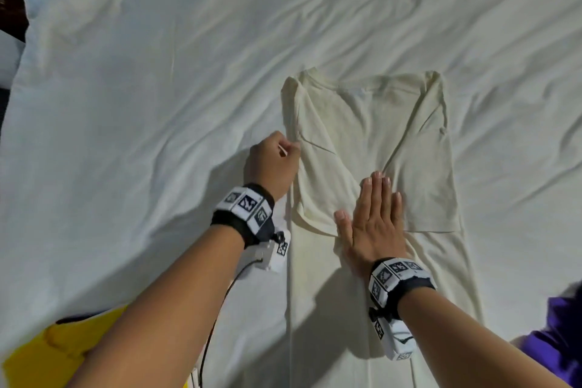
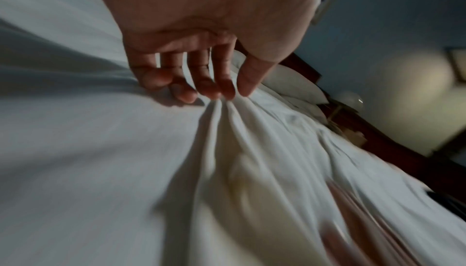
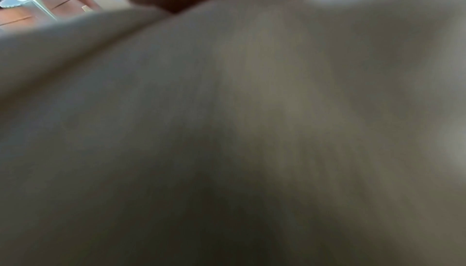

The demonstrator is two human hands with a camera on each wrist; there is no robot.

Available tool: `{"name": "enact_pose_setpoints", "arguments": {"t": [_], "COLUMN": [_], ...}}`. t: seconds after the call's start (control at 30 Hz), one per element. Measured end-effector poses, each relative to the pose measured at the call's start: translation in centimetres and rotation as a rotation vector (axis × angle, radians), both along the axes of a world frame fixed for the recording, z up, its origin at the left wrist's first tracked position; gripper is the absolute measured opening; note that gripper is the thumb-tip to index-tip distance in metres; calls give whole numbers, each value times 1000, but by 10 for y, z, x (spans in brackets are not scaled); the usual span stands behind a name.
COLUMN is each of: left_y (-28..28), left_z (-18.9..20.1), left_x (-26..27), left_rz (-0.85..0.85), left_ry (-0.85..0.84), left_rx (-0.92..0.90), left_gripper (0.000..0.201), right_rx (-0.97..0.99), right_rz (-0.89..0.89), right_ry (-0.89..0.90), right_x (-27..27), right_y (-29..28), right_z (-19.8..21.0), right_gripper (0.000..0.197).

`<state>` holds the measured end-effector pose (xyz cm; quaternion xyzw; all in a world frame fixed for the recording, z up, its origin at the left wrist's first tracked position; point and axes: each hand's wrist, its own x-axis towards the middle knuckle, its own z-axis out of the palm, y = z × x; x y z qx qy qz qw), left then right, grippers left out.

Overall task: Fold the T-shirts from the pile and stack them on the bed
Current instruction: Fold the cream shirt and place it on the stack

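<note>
The left hand has a tight grip on the left edge of the cream T-shirt, pinching the cloth between its fingertips and thumb. The right hand lies flat and wide on the shirt's middle, fingers straight, holding nothing. The shirt lies on the white bed, both sides folded in. A yellow cloth and a purple cloth lie near the arms.

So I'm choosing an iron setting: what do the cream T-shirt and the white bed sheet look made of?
The cream T-shirt looks like thin matte cotton-type knit: it lies limp, with soft folds and a ribbed-looking neckline. The white bed sheet looks like smooth woven cotton or a blend, holding sharper creases. Exact fibre can't be told.
</note>
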<state>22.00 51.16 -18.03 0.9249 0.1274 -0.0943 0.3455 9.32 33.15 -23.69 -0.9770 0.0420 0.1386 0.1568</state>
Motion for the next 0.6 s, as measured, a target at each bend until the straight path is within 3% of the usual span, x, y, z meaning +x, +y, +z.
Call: {"name": "enact_pose_setpoints", "arguments": {"t": [0.1, 0.2, 0.27, 0.33, 0.4, 0.47, 0.53, 0.6], "left_y": [-2, -5, -4, -9, -19, -27, -25, -16], "left_z": [-11, -31, -35, -31, -23, -24, -40, -50], "left_x": [-75, -112, -117, -117, -116, -121, -126, -128], "left_rz": [-117, -164, -125, 5, 35, -272, -602, -667], "left_ry": [69, -26, -35, 61, 32, -66, -73, -19], "left_rx": [73, 204, 249, 275, 370, 514, 595, 620], "left_gripper": [31, 33, 26, 15, 38, 66, 73, 74], "right_rx": [-26, -23, -7, -15, -23, -24, -34, -39], "right_rz": [9, 8, 3, 10, 19, 32, 44, 60], "right_ry": [16, 9, 15, 17, 29, 31, 32, 43], "right_x": [1, 0, 0, 0, 1, 1, 0, -1], "right_y": [0, 1, 1, 1, 0, -1, -2, -4], "right_z": [0, 1, 2, 1, 0, 0, -1, -1], "right_gripper": [77, 77, 77, 78, 78, 78, 79, 81]}}
